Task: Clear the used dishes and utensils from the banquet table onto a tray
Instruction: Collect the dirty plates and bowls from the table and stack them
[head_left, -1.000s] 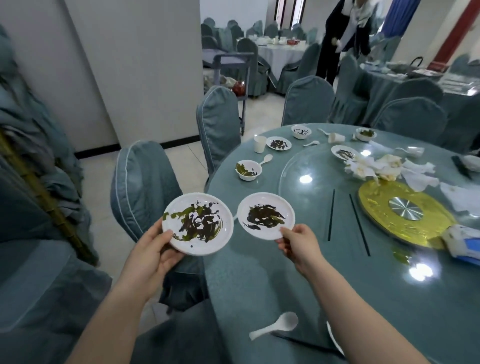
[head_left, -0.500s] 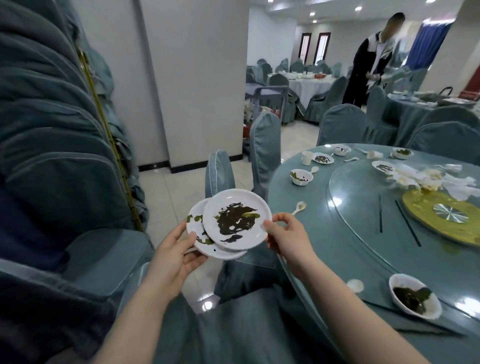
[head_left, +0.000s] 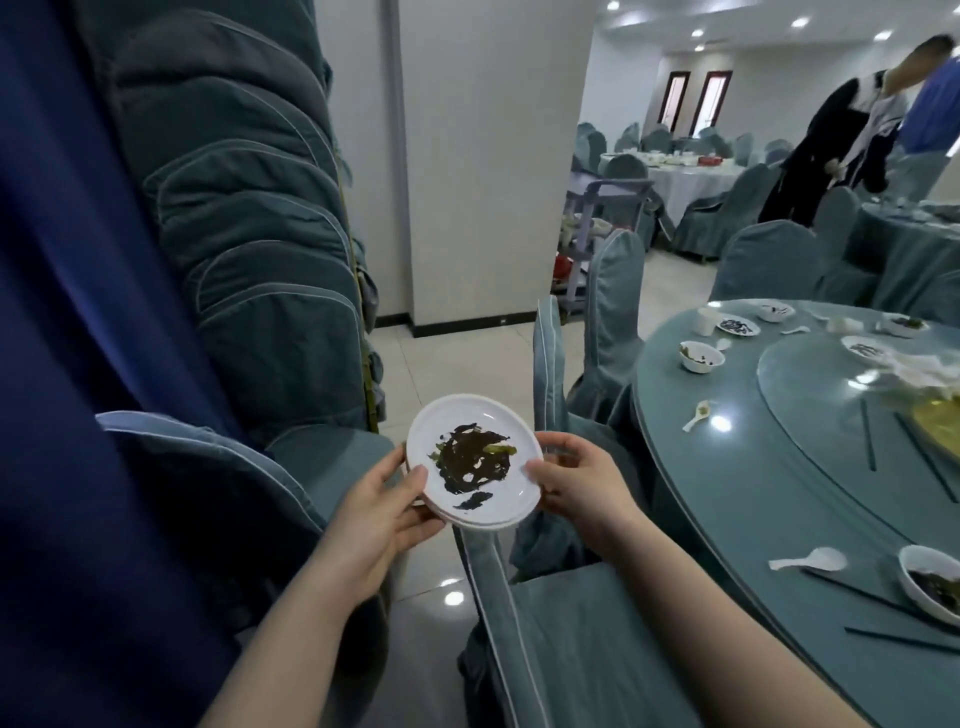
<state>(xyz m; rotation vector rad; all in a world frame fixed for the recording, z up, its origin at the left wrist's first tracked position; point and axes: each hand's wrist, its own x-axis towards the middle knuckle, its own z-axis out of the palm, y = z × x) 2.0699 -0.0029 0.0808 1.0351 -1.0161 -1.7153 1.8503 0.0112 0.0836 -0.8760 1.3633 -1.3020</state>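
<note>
Two white plates (head_left: 475, 457) are stacked one on the other, held above the floor to the left of the round table (head_left: 727, 467). The top plate is smeared with dark sauce and a green scrap; it tilts slightly. Only the lower plate's rim shows. On the table remain a bowl (head_left: 701, 356), a saucer (head_left: 737, 326), a cup (head_left: 707, 321), spoons (head_left: 698, 415) and chopsticks (head_left: 867, 435).

- I see only the bottom rim of the lower plate (head_left: 485, 521); the top plate (head_left: 472, 457) covers the rest.
- My left hand (head_left: 382, 512) has its fingers under the stack, out of sight.
- The bowl (head_left: 932, 584) at lower right is cut by the frame edge.
- The standing person (head_left: 852, 130) at upper right is blurred.
- The far table's dishes (head_left: 670, 156) are too small to tell apart.
</note>
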